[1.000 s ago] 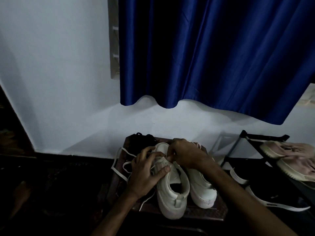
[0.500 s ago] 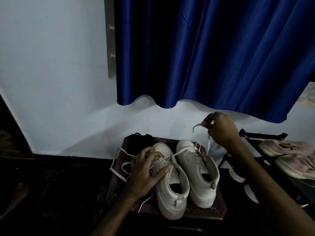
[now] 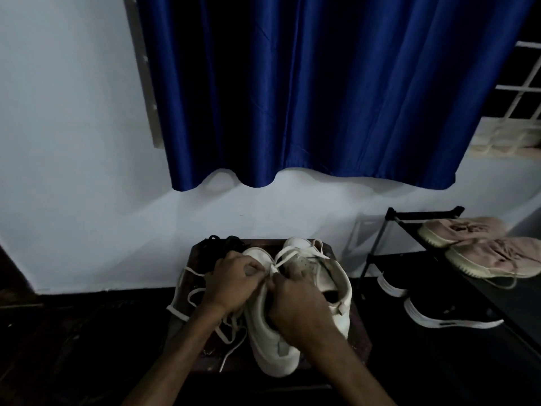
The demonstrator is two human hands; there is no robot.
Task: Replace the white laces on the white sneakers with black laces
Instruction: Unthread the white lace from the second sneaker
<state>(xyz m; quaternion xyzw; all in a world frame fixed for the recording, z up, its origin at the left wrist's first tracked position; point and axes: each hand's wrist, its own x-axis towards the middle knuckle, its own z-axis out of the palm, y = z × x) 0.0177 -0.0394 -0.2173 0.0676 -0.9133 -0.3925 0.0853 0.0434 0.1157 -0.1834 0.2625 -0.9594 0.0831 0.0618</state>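
Left hand (image 3: 234, 278) and right hand (image 3: 297, 307) backs up, fingertips together, both pinching white lace (image 3: 284, 257) over sneaker (image 3: 272, 350)

I see the small surface (image 3: 361, 344) nearly filled by the white sneakers (image 3: 272, 353), with a loose white lace (image 3: 175, 310) strewn along its left edge, black laces (image 3: 225, 244) at its back-left corner, the wall (image 3: 263, 212) close behind, a shoe rack (image 3: 427, 213) near on the right, and open dark floor (image 3: 73, 332) to the left.

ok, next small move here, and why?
Probably draw the white lace out of the next eyelet of the right sneaker: the left hand and right hand both pinch it between the sneakers, and it crosses that sneaker's front.
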